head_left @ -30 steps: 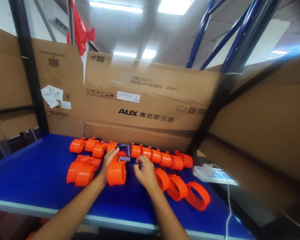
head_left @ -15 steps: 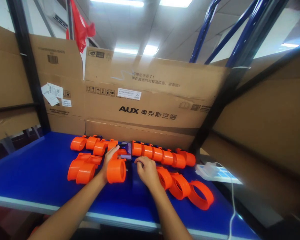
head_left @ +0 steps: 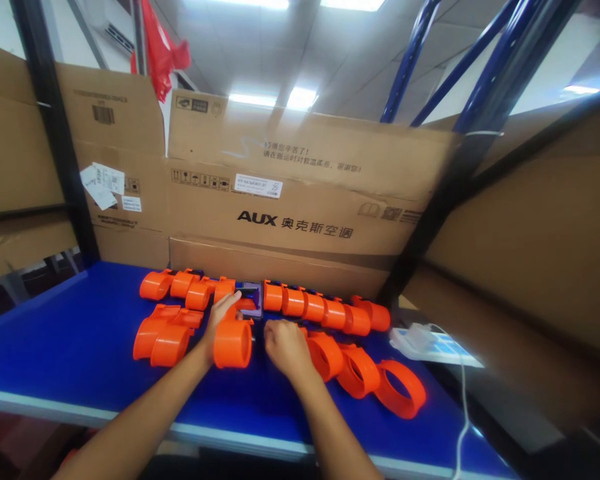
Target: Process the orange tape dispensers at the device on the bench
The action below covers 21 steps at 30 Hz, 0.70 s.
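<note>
My left hand (head_left: pixel 219 321) grips an orange plastic ring part (head_left: pixel 233 344) that rests on the blue table (head_left: pixel 70 347), its open end facing me. My right hand (head_left: pixel 283 346) is closed right beside that part, fingertips at its right edge; I cannot tell if it pinches something small. A small purple and dark block (head_left: pixel 251 301) sits just behind the held part. Three orange rings (head_left: pixel 360 372) lie overlapping to the right of my right hand.
A row of orange parts (head_left: pixel 320 312) lines the back of the table, and more orange parts (head_left: pixel 163 337) lie at the left. Cardboard boxes (head_left: pixel 290 207) wall the back and right. A white power strip (head_left: pixel 420 339) with a cable lies at the right.
My right hand has drawn left and closer to the held orange part. My left hand stays on the part.
</note>
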{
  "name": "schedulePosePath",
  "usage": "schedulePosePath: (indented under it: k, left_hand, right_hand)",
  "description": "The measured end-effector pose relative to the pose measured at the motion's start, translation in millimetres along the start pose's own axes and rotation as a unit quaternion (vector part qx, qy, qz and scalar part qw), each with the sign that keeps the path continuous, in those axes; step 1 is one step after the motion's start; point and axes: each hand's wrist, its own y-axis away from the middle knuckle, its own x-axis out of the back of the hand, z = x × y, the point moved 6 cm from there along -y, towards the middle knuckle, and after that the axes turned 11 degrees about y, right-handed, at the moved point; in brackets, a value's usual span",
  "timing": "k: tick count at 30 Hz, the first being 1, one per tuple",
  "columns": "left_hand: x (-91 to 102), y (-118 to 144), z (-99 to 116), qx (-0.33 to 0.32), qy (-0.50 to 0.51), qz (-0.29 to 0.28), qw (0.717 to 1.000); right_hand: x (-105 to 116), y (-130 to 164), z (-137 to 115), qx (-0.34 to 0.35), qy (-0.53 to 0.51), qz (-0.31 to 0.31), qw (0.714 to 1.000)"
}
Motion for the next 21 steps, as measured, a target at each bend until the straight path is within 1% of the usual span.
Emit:
schedulePosePath:
  k: [3,7,10,13,15,18,21]
  left_hand:
    - [0.2,0.0,2.0,-0.043,-0.055,-0.004,0.998]
    - [-0.5,2.4,1.4,-0.056,-0.093,-0.002,0.994]
    - [-3.1,4.2,3.1,-0.076,-0.116,-0.003,0.990]
    - [-9.4,6.5,6.2,-0.104,-0.143,-0.014,0.984]
    - [-14.5,8.7,6.7,-0.109,-0.145,-0.026,0.983]
    - [-20.4,13.0,4.8,-0.099,-0.132,-0.042,0.985]
    - [-26.7,16.8,1.0,-0.088,-0.140,-0.076,0.983]
  right_hand:
    - [-4.2,0.2,-2.5,-0.001,0.016,0.006,1.000]
    - [-3.5,-0.2,-5.5,0.019,0.007,0.065,0.998]
    - [3.5,0.9,-5.1,0.029,-0.078,0.129,0.988]
    - [12.6,3.6,-0.1,0.019,-0.210,0.193,0.958]
    - [16.6,4.7,1.4,0.024,-0.262,0.217,0.940]
    - [19.5,4.6,1.5,0.035,-0.270,0.233,0.933]
    - [20.7,4.9,3.6,0.032,-0.259,0.254,0.931]
